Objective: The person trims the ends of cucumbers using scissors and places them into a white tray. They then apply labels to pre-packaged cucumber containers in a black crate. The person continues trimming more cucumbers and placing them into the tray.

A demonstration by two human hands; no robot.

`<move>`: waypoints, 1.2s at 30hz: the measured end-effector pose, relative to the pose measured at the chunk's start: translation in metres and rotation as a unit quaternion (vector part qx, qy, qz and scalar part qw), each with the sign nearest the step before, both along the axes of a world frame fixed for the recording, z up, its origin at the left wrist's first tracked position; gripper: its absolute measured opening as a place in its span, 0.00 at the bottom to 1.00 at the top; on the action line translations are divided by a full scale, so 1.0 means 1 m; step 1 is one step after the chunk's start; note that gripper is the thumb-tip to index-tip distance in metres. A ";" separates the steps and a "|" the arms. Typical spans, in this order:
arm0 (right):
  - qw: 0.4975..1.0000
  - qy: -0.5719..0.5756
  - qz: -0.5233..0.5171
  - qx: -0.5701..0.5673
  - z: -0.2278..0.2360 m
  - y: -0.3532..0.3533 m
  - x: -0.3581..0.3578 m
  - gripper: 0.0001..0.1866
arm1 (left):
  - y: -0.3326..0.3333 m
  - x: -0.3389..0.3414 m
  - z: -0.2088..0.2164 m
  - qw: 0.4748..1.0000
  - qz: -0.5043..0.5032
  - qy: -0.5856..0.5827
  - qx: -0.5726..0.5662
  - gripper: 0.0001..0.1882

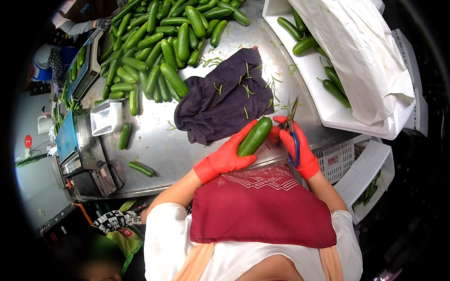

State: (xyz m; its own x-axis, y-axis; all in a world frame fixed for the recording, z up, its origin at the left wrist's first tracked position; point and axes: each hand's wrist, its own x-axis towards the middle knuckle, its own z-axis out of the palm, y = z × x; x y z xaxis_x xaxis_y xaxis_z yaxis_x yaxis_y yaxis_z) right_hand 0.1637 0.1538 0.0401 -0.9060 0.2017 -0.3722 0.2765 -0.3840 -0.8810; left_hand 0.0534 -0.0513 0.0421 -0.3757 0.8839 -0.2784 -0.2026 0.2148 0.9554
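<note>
In a red rubber glove, my left hand (230,153) is closed round a thick green cucumber (255,136), which tilts up and to the right. My right hand (305,155), gloved alike, grips a pair of scissors (291,114) with blue handles. Their blades point away from me, slightly parted, just right of the cucumber's far end and apart from it. Beyond my hands a crumpled dark purple cloth (218,110) lies on the metal table (154,154), with thin green stem clippings on and around it. A large heap of cucumbers (176,44) covers the far left.
A white foam box (328,117) holding cucumbers under a white sheet (356,56) stands right. Left are weighing scales (77,140), a clear tub (107,117) and two loose cucumbers. Another foam box (368,175) sits lower right. Another person's gloved hand (101,24) is far left.
</note>
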 end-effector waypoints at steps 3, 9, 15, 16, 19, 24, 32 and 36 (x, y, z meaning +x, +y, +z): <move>0.996 0.071 -0.048 0.014 0.001 -0.006 -0.025 0.22 | 0.005 -0.003 0.007 0.963 0.010 -0.262 0.063 0.43; 0.995 0.055 0.076 0.024 0.011 -0.005 -0.061 0.19 | -0.009 -0.007 -0.024 0.738 0.016 -0.651 0.174 0.38; 0.998 0.044 0.037 0.022 0.004 -0.011 -0.078 0.21 | -0.016 -0.027 0.003 0.756 0.105 -0.631 0.140 0.35; 1.000 0.026 0.014 -0.011 0.002 -0.008 -0.076 0.22 | -0.018 -0.048 0.010 0.803 0.147 -0.558 0.151 0.34; 0.997 0.017 -0.026 -0.064 -0.014 0.004 -0.064 0.23 | -0.034 -0.136 0.036 0.910 0.281 -0.270 0.141 0.34; 0.996 -0.060 0.010 -0.063 -0.015 0.002 -0.044 0.19 | -0.059 -0.316 0.046 0.816 0.497 0.280 -0.096 0.45; 0.990 -0.122 -0.022 -0.070 -0.018 0.006 -0.017 0.20 | 0.111 -0.289 0.035 0.801 0.269 0.535 0.013 0.23; 0.991 -0.112 -0.025 -0.063 -0.013 0.009 -0.011 0.21 | 0.231 -0.201 -0.014 0.724 0.135 0.676 0.016 0.32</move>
